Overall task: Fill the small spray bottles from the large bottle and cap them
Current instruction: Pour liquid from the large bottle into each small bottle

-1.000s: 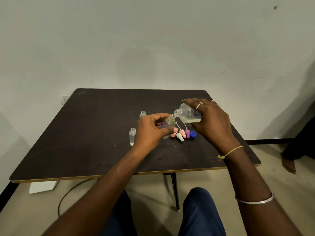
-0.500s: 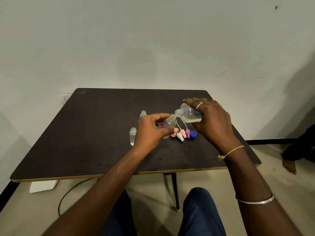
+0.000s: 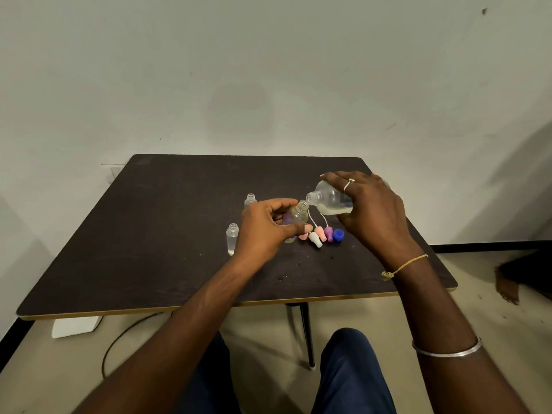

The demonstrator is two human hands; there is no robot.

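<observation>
Pale, scuffed wall [image 3: 268, 70] is filling the upper half of the frame, and below it a dark bench [image 3: 167, 234] is sitting across the centre. I am watching the right grip [image 3: 370, 210] curling down over the large bottle [image 3: 328, 200], holding it tipped almost flat just right of centre with its open mouth pointing left. Pale liquid is pooling along the bottle's lower side. That mouth is sitting right at the neck of a small spray bottle [image 3: 297, 218]; I cannot tell whether the two are touching. The left grip [image 3: 268, 225] is wrapping thumb and fingers round this small spray bottle, holding it tilted to the right above the bench. Left of the hands, two more uncapped bottles are standing upright: the far small bottle [image 3: 250, 200] and the near small bottle [image 3: 232, 239]. Just below the large bottle, a tight cluster is lying on the bench: a pink spray cap [image 3: 319, 233], a white spray cap [image 3: 314, 238], a purple spray cap [image 3: 329, 233] and, at the right end, a blue cap [image 3: 338, 235]. At lower left, a cable [image 3: 119, 342] is trailing over the floor.
</observation>
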